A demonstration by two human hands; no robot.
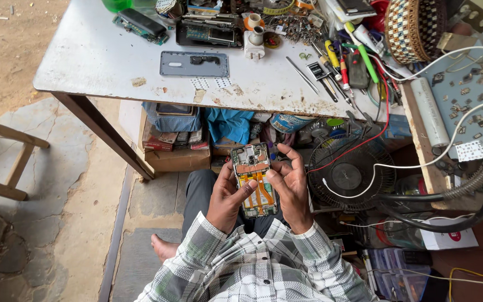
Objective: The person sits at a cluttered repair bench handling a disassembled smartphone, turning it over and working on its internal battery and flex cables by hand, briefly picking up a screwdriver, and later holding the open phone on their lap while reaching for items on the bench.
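Note:
An opened phone [251, 162] with its back cover off shows a green circuit board and orange flex cables. I hold it above my lap in both hands. My left hand [226, 197] cups its left edge, thumb laid across the lower part. My right hand [290, 182] grips the right edge, thumb pressing on the middle of the phone's insides. My plaid sleeves fill the bottom of the view.
A worn white table [102, 56] ahead carries a grey phone back cover [194, 64], tweezers [304, 75], screwdrivers [336, 61] and parts. A black fan [350, 174] stands right of my hands. Boxes sit under the table. A wooden stool [6, 162] is at left.

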